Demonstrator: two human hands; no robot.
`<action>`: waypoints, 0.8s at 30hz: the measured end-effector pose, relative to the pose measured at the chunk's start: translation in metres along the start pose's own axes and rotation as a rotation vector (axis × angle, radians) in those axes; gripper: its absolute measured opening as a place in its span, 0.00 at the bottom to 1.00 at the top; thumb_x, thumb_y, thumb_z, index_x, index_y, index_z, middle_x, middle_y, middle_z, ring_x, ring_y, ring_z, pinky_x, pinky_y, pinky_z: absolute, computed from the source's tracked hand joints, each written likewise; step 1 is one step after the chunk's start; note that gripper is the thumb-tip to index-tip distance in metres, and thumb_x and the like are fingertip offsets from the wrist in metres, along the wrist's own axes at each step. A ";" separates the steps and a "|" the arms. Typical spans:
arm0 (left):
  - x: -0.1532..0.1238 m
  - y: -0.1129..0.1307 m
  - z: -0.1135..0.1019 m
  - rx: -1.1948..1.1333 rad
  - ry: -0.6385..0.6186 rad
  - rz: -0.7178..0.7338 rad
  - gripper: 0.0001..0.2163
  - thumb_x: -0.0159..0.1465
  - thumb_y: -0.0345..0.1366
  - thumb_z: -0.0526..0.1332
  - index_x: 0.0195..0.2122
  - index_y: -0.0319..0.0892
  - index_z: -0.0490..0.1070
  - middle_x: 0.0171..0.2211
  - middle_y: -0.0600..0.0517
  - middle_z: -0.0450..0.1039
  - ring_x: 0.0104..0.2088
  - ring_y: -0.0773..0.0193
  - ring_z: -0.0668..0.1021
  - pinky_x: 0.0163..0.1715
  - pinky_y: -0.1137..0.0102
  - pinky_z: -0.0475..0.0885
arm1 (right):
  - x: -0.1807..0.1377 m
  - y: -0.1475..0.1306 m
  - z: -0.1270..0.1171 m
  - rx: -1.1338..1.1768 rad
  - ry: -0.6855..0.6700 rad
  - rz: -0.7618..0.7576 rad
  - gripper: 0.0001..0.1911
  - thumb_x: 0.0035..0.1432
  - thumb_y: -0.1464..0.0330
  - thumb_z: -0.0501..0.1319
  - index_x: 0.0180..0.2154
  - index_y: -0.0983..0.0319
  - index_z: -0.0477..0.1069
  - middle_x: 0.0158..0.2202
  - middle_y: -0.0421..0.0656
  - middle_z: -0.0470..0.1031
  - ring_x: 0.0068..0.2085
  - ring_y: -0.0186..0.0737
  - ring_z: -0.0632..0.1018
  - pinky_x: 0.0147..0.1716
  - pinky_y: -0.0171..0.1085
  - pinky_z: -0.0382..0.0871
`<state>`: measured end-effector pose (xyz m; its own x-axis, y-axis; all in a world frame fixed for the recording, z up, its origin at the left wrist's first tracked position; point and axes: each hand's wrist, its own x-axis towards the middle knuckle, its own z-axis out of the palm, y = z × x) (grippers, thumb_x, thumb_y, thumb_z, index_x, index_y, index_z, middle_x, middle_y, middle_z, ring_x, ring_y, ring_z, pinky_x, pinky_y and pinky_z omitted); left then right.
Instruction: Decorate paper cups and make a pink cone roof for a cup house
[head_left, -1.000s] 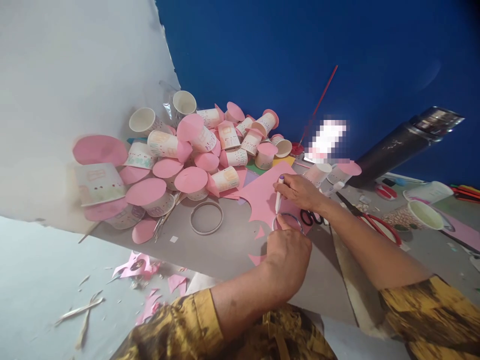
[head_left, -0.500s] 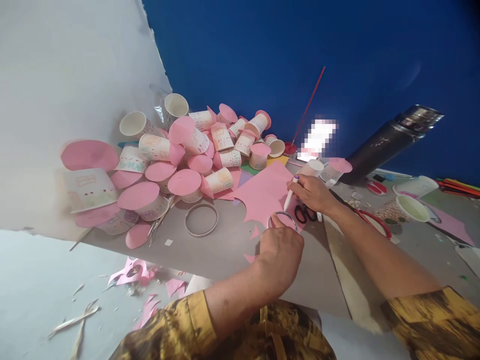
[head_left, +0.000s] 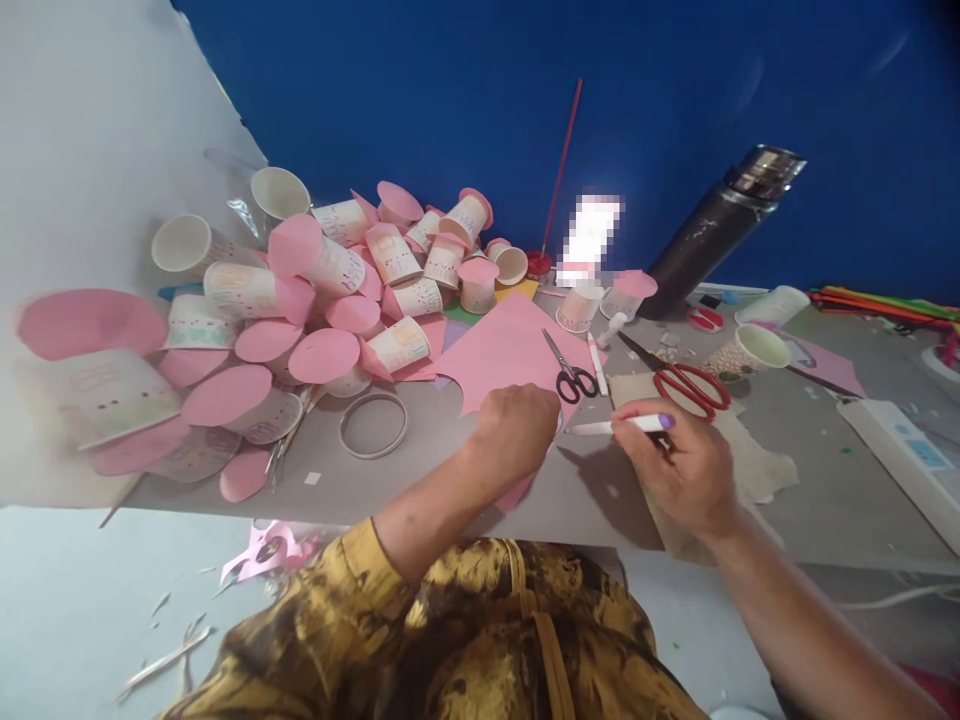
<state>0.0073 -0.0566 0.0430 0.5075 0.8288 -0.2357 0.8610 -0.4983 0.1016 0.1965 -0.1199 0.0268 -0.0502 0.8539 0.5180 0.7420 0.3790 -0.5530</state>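
Observation:
My left hand (head_left: 514, 432) is closed on the near corner of a pink paper sheet (head_left: 502, 350), and a small ring it was pressing down is hidden under its fingers. My right hand (head_left: 681, 464) pinches a white marker with a purple cap (head_left: 621, 425), lying level and pointing left, just right of the sheet. Black-handled scissors (head_left: 571, 372) lie on the sheet's right edge. Red-handled scissors (head_left: 684, 382) rest further right on a cream cloth.
A heap of paper cups with pink round lids (head_left: 330, 290) fills the left of the grey table (head_left: 420, 470). A second ring (head_left: 373, 424) lies near the heap. A dark flask (head_left: 712, 230), more cups (head_left: 750, 350) and a white power strip (head_left: 900, 450) sit to the right.
My right hand has pulled the marker off the ring and down to the right, turning it level. The view has swung right; the left hand stays on the ring.

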 end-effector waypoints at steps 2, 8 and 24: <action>0.008 -0.008 -0.009 -0.006 -0.056 0.017 0.12 0.63 0.23 0.57 0.45 0.37 0.77 0.39 0.37 0.81 0.45 0.47 0.84 0.39 0.63 0.77 | -0.019 -0.007 0.004 0.003 0.031 -0.036 0.05 0.68 0.65 0.62 0.38 0.58 0.75 0.26 0.37 0.78 0.19 0.31 0.69 0.20 0.33 0.62; 0.021 -0.029 -0.035 -0.080 -0.304 0.068 0.13 0.60 0.25 0.58 0.44 0.35 0.77 0.28 0.42 0.81 0.26 0.55 0.82 0.33 0.65 0.74 | -0.040 -0.016 0.031 0.018 0.042 -0.243 0.03 0.70 0.70 0.61 0.43 0.60 0.74 0.32 0.44 0.81 0.32 0.40 0.80 0.33 0.36 0.72; 0.005 -0.020 -0.023 0.149 -0.081 0.085 0.12 0.63 0.24 0.59 0.44 0.37 0.78 0.42 0.39 0.80 0.43 0.51 0.83 0.39 0.66 0.74 | -0.038 -0.021 0.056 -0.038 -0.094 -0.327 0.05 0.72 0.69 0.59 0.46 0.59 0.73 0.36 0.46 0.83 0.36 0.44 0.79 0.37 0.41 0.72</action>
<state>-0.0063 -0.0368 0.0616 0.5688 0.7617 -0.3104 0.7976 -0.6030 -0.0182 0.1456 -0.1402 -0.0183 -0.3492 0.7192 0.6006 0.7011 0.6258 -0.3418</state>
